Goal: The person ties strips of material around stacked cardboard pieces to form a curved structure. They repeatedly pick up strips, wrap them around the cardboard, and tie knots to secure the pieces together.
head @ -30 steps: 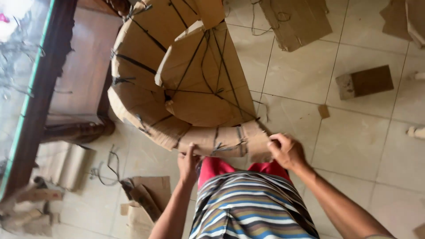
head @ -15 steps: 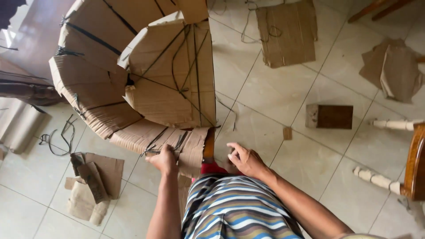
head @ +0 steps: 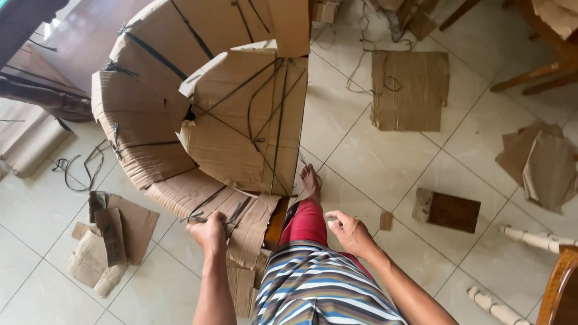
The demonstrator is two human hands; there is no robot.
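A person in a striped shirt stands on a tiled floor (head: 385,150) beside a large curved piece wrapped in cardboard (head: 198,114) and bound with dark twine (head: 265,114). At far left, loose scraps of cardboard (head: 108,241) and a tangle of cut cord (head: 78,168) lie on the tiles. The wrapped piece fills the left and centre of the scene, its near edge resting against the person's leg. The left hand (head: 209,232) is clenched on the twine and torn wrapping at that near lower edge, where a strip of brown wood (head: 277,222) already shows through. The right hand (head: 350,233) hangs just to the right, loosely curled and holding nothing, clear of the wrapping. A bare foot (head: 310,182) sits close under the bundle. To strip the cover cleanly, the pull looks best made along the twine rather than across it, with the free hand steadying the piece so it does not roll toward the foot. Further right lie a flat cardboard sheet (head: 409,90), a small dark wooden block (head: 447,210) and pale turned spindles (head: 533,239).
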